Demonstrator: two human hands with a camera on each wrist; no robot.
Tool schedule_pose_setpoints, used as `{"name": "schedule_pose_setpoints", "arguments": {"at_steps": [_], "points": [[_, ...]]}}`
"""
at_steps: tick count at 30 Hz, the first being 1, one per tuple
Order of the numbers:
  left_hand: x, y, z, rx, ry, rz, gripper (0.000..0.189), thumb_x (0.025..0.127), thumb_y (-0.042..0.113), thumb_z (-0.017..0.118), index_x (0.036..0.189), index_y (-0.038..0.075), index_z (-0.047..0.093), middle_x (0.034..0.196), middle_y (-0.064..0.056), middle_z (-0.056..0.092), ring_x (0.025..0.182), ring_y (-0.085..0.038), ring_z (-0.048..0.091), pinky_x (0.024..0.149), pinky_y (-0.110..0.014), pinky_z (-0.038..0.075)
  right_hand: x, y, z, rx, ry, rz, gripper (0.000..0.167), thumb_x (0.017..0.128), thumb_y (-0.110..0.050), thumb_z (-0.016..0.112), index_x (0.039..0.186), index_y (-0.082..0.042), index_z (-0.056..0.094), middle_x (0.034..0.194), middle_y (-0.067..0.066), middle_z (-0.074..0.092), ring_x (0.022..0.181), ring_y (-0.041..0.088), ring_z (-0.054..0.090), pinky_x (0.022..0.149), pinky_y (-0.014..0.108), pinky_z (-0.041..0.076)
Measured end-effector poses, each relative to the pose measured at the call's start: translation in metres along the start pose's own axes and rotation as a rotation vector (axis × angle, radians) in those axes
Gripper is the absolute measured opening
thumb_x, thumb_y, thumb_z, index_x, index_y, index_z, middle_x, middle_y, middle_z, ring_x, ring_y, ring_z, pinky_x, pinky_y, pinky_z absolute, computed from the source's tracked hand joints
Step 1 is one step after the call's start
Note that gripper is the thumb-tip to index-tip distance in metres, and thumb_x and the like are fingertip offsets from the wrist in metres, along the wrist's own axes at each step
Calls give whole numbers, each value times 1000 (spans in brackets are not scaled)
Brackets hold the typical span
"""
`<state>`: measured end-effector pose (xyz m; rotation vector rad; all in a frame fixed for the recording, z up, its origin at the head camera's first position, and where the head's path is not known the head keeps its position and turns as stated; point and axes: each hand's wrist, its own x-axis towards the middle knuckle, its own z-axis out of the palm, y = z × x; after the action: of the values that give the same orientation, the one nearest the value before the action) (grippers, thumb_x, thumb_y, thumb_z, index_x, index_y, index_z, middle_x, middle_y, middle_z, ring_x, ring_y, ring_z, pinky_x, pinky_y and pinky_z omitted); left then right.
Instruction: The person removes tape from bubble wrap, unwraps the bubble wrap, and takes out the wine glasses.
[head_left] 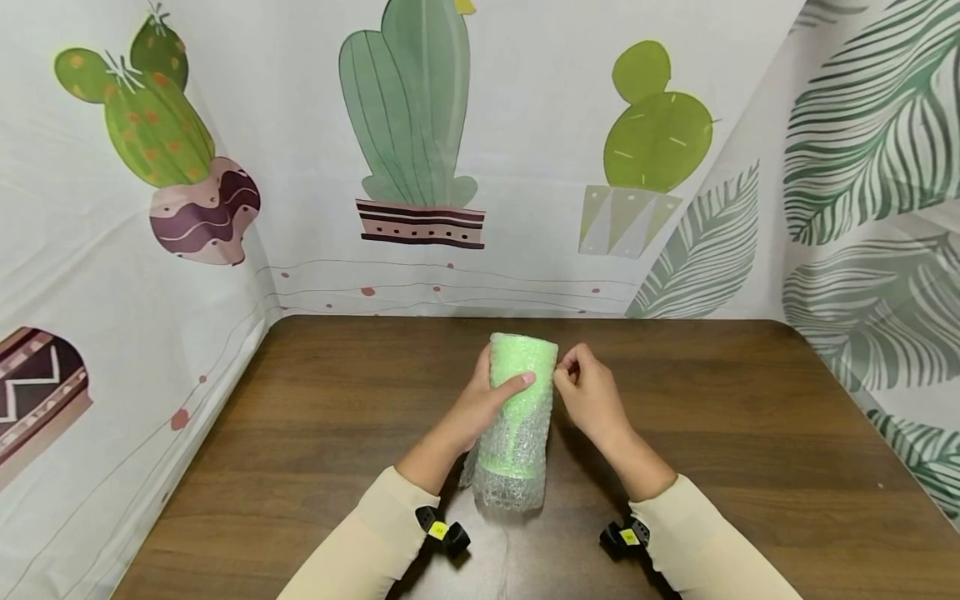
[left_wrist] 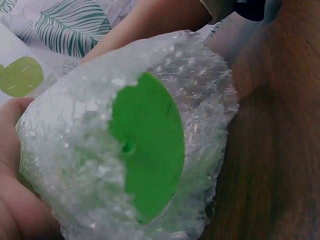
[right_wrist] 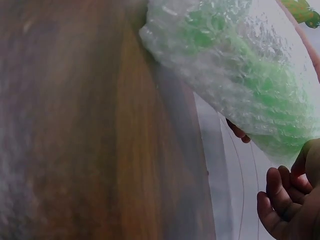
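Note:
A green object with a round flat base point(left_wrist: 150, 150) is wrapped in clear bubble wrap point(head_left: 517, 433), making a tall roll that leans slightly over the table. My left hand point(head_left: 480, 400) grips the roll from its left side, thumb across the front and the other fingers behind it. At the upper right edge of the roll, my right hand point(head_left: 592, 392) has its fingers curled and pinches the edge of the bubble wrap between thumb and forefinger point(right_wrist: 292, 190). The left wrist view shows the base set inside the open lower end of the wrap.
The brown wooden table point(head_left: 750, 433) reaches back to a white cloth backdrop point(head_left: 525, 167) printed with cacti and leaves. A loose flap of bubble wrap point(head_left: 469, 467) hangs at the roll's lower left. Both wrists wear small black cameras point(head_left: 442, 532).

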<state>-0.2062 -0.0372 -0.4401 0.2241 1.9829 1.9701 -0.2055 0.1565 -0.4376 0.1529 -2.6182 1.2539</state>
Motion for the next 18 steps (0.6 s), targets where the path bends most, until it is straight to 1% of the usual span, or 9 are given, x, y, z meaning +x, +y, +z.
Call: {"name": "schedule_pose_setpoints", "arguments": {"at_steps": [6,13,18], "points": [[0,-2,2,-13,7,9,93,95,41,67,161,35,2,139,-20,48,96,-25,66,80,-40,59,-1,1,-1,-60,14,-31,5,94,-11,54,91,-8,50,77,6,52,64,18,46,57,30,40],[0,-2,4,23,42,6,96,93,46,69,161,34,2,145,-19,45,99,-26,66,82,-39,59,-2,1,0,-238,97,-105,9,88,-9,56,84,-8,48,74,5,50,59,20,47,53,33,38],[-2,0,6,64,66,-1,98,92,49,70,161,33,2,146,-19,44,103,-28,65,84,-38,57,-3,0,-1,-326,121,-142,13,85,-6,54,79,-9,43,68,3,41,53,16,38,47,31,32]]}}
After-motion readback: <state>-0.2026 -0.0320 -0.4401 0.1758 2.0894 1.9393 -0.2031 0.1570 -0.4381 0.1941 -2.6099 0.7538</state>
